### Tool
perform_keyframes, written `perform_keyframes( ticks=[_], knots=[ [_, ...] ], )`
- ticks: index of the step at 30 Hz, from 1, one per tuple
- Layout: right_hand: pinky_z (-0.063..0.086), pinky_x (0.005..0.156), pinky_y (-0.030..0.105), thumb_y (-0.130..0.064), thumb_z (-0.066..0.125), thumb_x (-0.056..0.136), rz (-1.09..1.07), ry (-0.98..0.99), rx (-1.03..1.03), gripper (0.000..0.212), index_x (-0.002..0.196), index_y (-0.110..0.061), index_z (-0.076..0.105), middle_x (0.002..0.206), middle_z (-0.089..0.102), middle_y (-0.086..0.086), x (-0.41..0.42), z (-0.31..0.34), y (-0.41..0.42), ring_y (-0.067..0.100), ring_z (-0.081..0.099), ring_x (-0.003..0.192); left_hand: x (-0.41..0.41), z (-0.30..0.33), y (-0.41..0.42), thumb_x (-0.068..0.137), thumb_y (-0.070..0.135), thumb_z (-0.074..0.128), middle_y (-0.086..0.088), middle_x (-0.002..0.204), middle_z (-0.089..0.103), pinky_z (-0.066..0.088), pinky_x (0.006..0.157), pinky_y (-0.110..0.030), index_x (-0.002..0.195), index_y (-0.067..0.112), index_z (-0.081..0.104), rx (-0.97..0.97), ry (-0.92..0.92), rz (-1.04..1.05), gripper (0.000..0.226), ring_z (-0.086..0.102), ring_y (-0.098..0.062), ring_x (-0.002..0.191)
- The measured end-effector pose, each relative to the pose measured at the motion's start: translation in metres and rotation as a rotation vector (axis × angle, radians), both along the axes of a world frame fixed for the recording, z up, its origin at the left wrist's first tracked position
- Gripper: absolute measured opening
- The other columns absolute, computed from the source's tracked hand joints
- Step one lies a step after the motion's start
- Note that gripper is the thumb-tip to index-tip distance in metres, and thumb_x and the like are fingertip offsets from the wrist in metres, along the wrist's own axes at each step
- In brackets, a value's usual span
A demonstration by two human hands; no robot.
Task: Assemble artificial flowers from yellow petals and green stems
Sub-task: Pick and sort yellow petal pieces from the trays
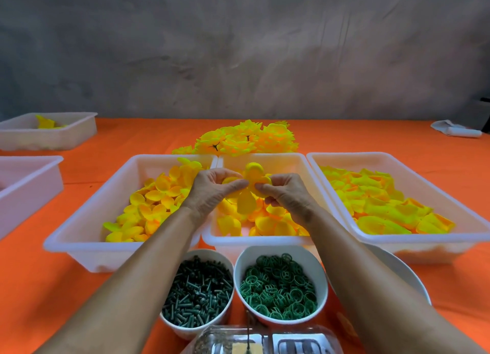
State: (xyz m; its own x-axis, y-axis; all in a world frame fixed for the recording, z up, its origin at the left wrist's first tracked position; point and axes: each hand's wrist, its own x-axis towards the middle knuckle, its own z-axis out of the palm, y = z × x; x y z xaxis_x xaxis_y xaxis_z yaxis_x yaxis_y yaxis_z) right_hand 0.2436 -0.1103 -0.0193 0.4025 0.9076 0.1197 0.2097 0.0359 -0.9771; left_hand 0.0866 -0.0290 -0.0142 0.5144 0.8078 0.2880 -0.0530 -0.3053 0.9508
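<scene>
Above the middle white tray (265,240), both hands hold one yellow petal piece (250,191) with several lobes. My left hand (212,189) pinches its left side between thumb and fingers. My right hand (285,191) pinches its right side. Loose yellow petals fill the left tray (87,218), the middle tray and the right tray (403,239). A white bowl of dark green stem pins (197,295) stands near the front, beside a white bowl of green ring-shaped cups (279,290). Finished yellow flowers (246,138) lie heaped behind the trays.
An orange cloth (53,295) covers the table. Two more white trays (47,132) (26,189) sit at the far left. A clear plastic box (262,340) lies at the front edge. A white bowl (408,271) is under my right forearm. A white object (456,129) lies far right.
</scene>
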Motion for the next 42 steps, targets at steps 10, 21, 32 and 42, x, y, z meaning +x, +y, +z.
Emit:
perform_keyframes(
  ticks=[10,21,32,42],
  knots=[
    [0.054,0.062,0.024,-0.015,0.062,0.089,0.074,0.095,-0.048,0.016,0.096,-0.002,0.067,0.085,0.069,0.015,-0.0041,0.0042,-0.0026,0.020,0.066,0.067,-0.0004,-0.0051,0.0036,0.083,0.008,0.069,-0.002,0.072,0.065,0.046,0.059,-0.023,0.079,0.013,0.068,0.041,0.077,0.039,0.006,0.057,-0.009,0.064],
    [0.042,0.049,0.025,-0.007,0.074,0.077,-0.073,-0.087,-0.017,0.016,0.075,0.004,0.062,0.064,0.059,0.012,-0.0053,0.0032,-0.0045,0.016,0.052,0.046,0.0009,-0.0022,0.0003,0.079,0.000,0.071,-0.012,0.083,0.069,0.053,0.072,-0.035,0.085,0.014,0.062,0.038,0.095,-0.023,0.018,0.062,-0.020,0.076],
    [0.037,0.044,0.021,-0.013,0.072,0.078,-0.282,-0.125,0.018,0.023,0.063,-0.008,0.056,0.061,0.054,0.010,-0.0008,0.0015,-0.0024,0.011,0.053,0.046,-0.0004,0.0016,0.0006,0.071,0.006,0.079,0.000,0.086,0.055,0.044,0.073,-0.034,0.074,0.019,0.053,0.212,0.090,0.103,0.029,0.054,-0.020,0.083],
    [0.038,0.045,0.019,-0.023,0.073,0.081,-0.003,-0.008,0.022,0.026,0.067,-0.009,0.056,0.052,0.055,0.000,-0.0039,0.0033,-0.0031,0.004,0.053,0.042,0.0038,-0.0002,-0.0047,0.067,0.024,0.083,0.008,0.088,0.056,0.044,0.069,-0.022,0.078,0.023,0.071,0.312,0.291,-0.005,0.017,0.052,-0.010,0.079]
  ],
)
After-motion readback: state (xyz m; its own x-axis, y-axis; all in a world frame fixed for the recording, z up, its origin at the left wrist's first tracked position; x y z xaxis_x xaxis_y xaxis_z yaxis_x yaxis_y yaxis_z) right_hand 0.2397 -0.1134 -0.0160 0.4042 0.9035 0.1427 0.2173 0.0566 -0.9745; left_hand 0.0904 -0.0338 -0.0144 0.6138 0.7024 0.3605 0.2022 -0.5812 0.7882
